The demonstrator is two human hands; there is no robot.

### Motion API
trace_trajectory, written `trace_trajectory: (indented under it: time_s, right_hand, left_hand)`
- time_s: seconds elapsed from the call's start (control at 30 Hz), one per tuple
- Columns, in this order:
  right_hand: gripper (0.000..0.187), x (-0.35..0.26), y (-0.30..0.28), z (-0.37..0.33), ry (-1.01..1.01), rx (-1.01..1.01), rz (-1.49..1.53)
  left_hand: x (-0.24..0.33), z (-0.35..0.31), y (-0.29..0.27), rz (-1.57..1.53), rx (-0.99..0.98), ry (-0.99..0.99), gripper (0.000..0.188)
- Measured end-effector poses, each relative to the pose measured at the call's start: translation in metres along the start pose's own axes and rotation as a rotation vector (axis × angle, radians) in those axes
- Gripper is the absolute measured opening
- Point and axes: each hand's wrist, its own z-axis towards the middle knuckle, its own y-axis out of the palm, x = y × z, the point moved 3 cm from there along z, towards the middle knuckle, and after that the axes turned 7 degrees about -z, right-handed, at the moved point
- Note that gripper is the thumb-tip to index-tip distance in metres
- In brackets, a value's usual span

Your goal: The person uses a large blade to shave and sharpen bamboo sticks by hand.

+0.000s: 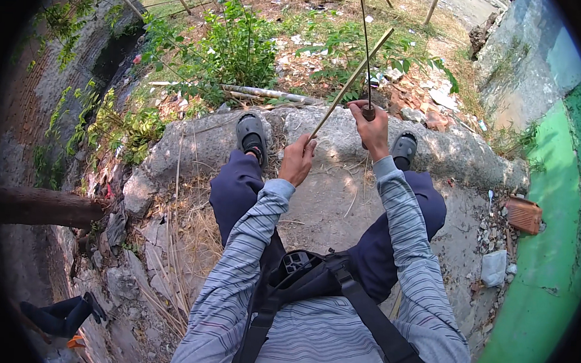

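I sit on a rough concrete ledge (332,203) with both legs stretched ahead. My left hand (297,159) grips the lower end of a thin pale bamboo strip (353,79) that slants up and to the right. My right hand (370,128) is closed on the brown handle of a long, narrow dark blade (365,51) that points straight up. Blade and strip cross above my hands, near the plants. Both sleeves are grey with stripes, and dark sandals (251,135) cover my feet at the ledge's far edge.
Green weeds (235,47), litter and a pale pole (269,93) lie beyond the ledge. A green painted wall (555,215) runs down the right, with a brick (522,215) beside it. Dry strips (167,273) lie at my left. Another person's leg (67,314) shows lower left.
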Motion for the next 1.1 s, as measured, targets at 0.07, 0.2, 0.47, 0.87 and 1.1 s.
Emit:
trace_trajectory:
  time_s: [0.07,0.2,0.47,0.87,1.1]
  right_hand:
    - [0.027,0.016,0.001,-0.010,0.028,-0.034,-0.181]
    - [0.036,0.051,-0.002,-0.044,0.082,-0.170,-0.419]
    - [0.039,0.072,0.022,-0.071,-0.016,-0.359,-0.774]
    - [0.018,0.109,0.031,-0.071,-0.073,-0.388,-0.856]
    - [0.014,0.104,0.036,-0.074,-0.072,-0.414,-0.863]
  left_hand:
    - [-0.019,0.000,-0.006,0.149,0.083,0.090,0.025]
    - [-0.024,-0.007,0.001,0.291,0.088,-0.029,0.028]
    - [-0.037,-0.030,0.012,0.462,-0.017,-0.133,0.038]
    - [-0.053,-0.039,0.017,0.573,-0.048,-0.205,0.039]
    - [-0.050,-0.040,0.020,0.572,-0.050,-0.216,0.041]
